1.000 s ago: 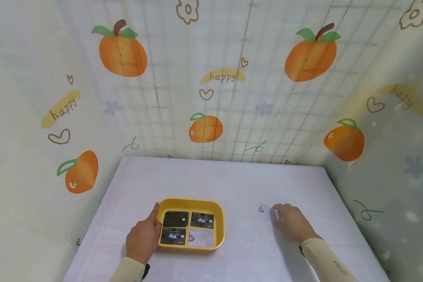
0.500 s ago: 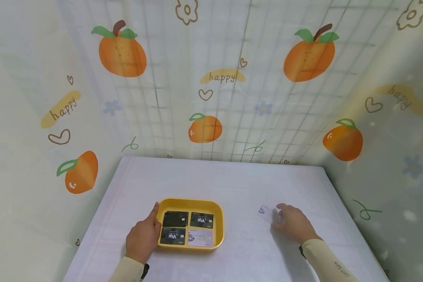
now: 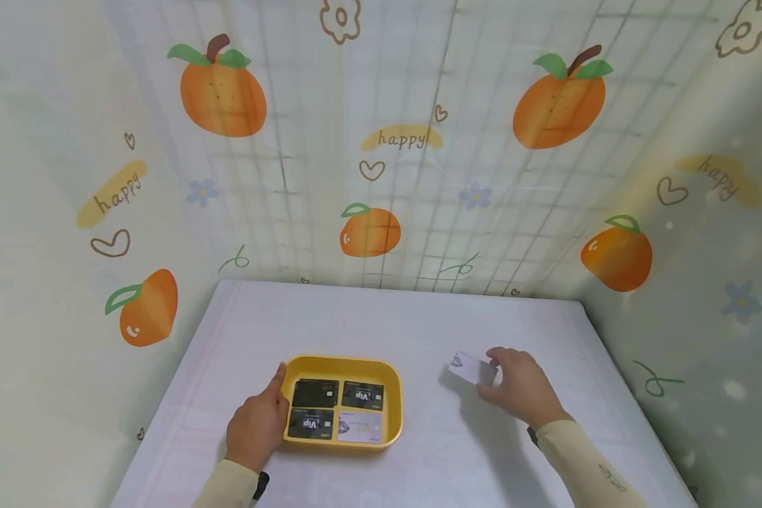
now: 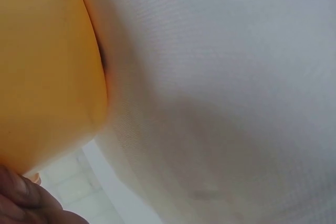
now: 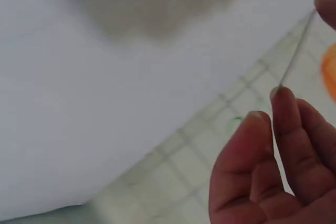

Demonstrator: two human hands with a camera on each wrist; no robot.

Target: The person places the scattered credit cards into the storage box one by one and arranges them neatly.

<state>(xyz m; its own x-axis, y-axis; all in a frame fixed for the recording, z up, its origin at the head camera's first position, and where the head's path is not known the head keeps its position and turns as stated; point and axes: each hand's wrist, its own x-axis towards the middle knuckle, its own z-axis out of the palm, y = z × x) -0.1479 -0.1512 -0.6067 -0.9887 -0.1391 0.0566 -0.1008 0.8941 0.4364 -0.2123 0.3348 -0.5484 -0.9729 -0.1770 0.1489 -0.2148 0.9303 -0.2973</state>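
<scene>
My right hand point(image 3: 519, 381) pinches a pale VIP card point(image 3: 468, 368) above the table, right of the yellow tray point(image 3: 395, 409). The right wrist view shows this card point(image 5: 297, 51) edge-on as a thin line between the fingertips. My left hand point(image 3: 257, 427) holds the tray's left side, one finger pointing along the rim. Curled fingers point(image 4: 26, 198) show beside the tray's outer wall point(image 4: 47, 72) in the left wrist view. In the tray lie black VIP cards point(image 3: 315, 394) at upper left, upper right and lower left, and a white VIP card point(image 3: 360, 427) at lower right.
The tray stands on a white-covered table point(image 3: 381, 317). Behind it and along both sides hangs a curtain point(image 3: 305, 141) printed with oranges, hearts and the word "happy". The right hand and card cast a shadow on the tabletop.
My right hand has lifted the pale card off the tabletop and moved it slightly left and away from me. The left hand and tray have stayed in place.
</scene>
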